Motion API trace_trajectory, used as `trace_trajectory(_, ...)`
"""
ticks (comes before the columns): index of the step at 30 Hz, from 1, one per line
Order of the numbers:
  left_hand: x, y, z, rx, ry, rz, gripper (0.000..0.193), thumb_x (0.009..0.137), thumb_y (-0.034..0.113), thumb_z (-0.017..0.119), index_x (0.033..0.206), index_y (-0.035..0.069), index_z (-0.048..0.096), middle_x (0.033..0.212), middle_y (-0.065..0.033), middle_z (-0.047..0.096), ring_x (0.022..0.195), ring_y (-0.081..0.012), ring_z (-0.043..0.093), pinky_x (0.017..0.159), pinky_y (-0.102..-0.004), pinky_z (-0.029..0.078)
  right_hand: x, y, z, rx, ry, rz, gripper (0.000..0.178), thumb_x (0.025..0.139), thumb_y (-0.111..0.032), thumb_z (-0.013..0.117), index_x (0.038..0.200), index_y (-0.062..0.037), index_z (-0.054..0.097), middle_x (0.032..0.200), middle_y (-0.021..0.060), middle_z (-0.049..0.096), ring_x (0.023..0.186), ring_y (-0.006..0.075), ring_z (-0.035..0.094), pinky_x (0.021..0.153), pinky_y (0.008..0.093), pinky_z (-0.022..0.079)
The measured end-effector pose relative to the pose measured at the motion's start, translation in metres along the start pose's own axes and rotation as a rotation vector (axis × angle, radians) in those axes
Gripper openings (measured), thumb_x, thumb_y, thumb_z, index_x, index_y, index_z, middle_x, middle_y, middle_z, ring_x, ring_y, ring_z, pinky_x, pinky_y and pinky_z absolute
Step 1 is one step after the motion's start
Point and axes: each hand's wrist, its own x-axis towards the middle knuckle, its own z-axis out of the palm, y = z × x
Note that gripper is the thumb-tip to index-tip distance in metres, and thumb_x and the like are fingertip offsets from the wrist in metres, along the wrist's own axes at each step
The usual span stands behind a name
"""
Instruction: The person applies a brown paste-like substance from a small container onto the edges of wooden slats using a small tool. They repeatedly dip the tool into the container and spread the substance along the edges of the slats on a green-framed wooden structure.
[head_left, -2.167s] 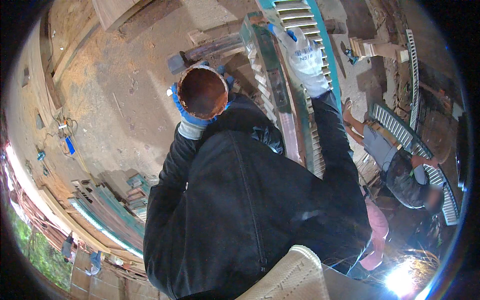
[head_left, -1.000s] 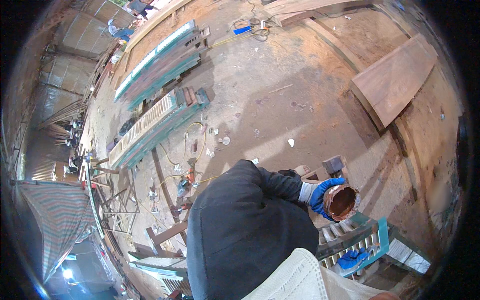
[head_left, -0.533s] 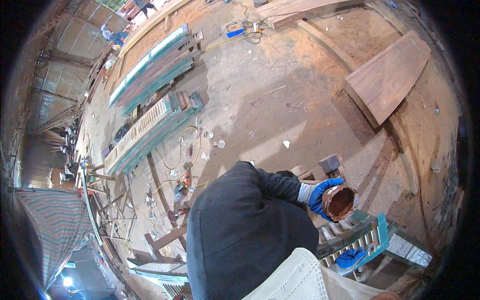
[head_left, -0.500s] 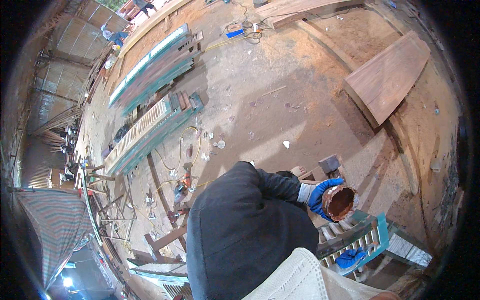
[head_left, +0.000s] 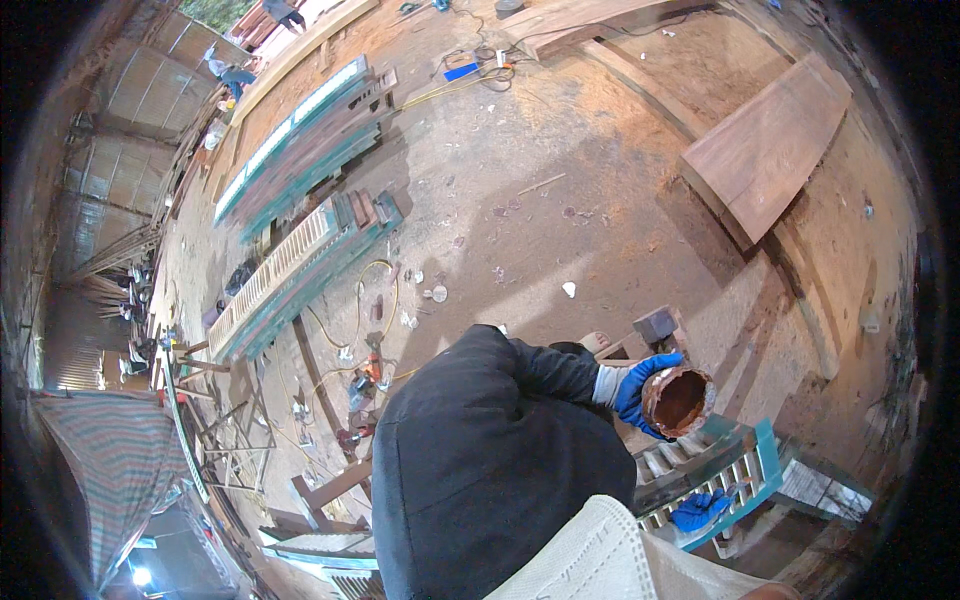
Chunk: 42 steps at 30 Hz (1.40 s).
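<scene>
Both arms wear dark sleeves that run from the picture's centre toward four o'clock, and both hands are in blue gloves with pale cuffs. The left hand (head_left: 640,393), near three o'clock, is raised with its elbow bent, the fingers curled tightly in a closed grasp and the pale cuff showing at the wrist. The right hand (head_left: 699,510), lower at about five o'clock, has its fingers folded down in a grip, its forearm mostly hidden behind the torso.
</scene>
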Motion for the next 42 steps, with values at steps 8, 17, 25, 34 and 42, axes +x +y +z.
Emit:
trace_trajectory(8, 0.003, 0.0, 0.007, -0.01, 0.003, -0.005, 0.068, 0.085, 0.068, 0.059, 0.129, 0.017, 0.061, 0.129, -0.0088, 0.063, 0.119, -0.0322, 0.059, 0.103, -0.0578, 0.044, 0.001, 0.002, -0.001, 0.028, 0.023, 0.008, 0.045, 0.099, -0.026, 0.061, 0.138, -0.0075, 0.052, 0.101, 0.0007, 0.063, 0.064, 0.0051, 0.052, 0.051, 0.0166, 0.043)
trace_trajectory(17, -0.003, -0.003, 0.013, -0.042, 0.116, -0.012, 0.07, 0.083, 0.07, 0.06, 0.129, 0.017, 0.061, 0.128, -0.0098, 0.063, 0.118, -0.0345, 0.059, 0.102, -0.0595, 0.044, -0.002, 0.003, -0.002, 0.077, 0.059, 0.044, 0.044, 0.099, -0.026, 0.06, 0.138, -0.0074, 0.052, 0.1, 0.0007, 0.063, 0.063, 0.005, 0.052, 0.051, 0.0159, 0.043)
trace_trajectory(25, 0.005, 0.004, -0.012, 0.884, 0.178, 0.5, 0.066, 0.075, 0.056, 0.076, 0.124, 0.014, 0.063, 0.125, -0.0101, 0.065, 0.118, -0.0321, 0.059, 0.101, -0.056, 0.044, 0.015, 0.048, -0.067, -0.069, -0.017, -0.016, 0.05, 0.1, -0.029, 0.055, 0.144, -0.0065, 0.047, 0.128, 0.0071, 0.056, 0.108, 0.0189, 0.054, 0.092, 0.0331, 0.043)
trace_trajectory(34, -0.05, 0.033, -0.126, 0.1, 0.197, 0.154, 0.058, 0.094, 0.052, 0.053, 0.142, 0.018, 0.048, 0.143, -0.007, 0.052, 0.132, -0.0252, 0.049, 0.112, -0.0473, 0.038, -0.03, -0.036, 0.04, -0.738, 0.105, -0.184, 0.035, 0.1, -0.021, 0.055, 0.132, -0.0095, 0.057, 0.097, 0.008, 0.068, 0.08, 0.0129, 0.064, 0.067, 0.0295, 0.052)
trace_trajectory(42, -0.03, 0.018, -0.056, 0.68, 0.248, 0.077, 0.052, 0.104, 0.025, 0.049, 0.152, 0.02, 0.031, 0.153, -0.0114, 0.041, 0.135, -0.0324, 0.045, 0.115, -0.0479, 0.036, -0.043, -0.007, 0.018, -1.372, 0.058, -0.627, 0.044, 0.094, -0.012, 0.059, 0.136, -0.023, 0.056, 0.101, 0.0142, 0.061, 0.083, 0.0313, 0.065, 0.07, 0.0438, 0.055)
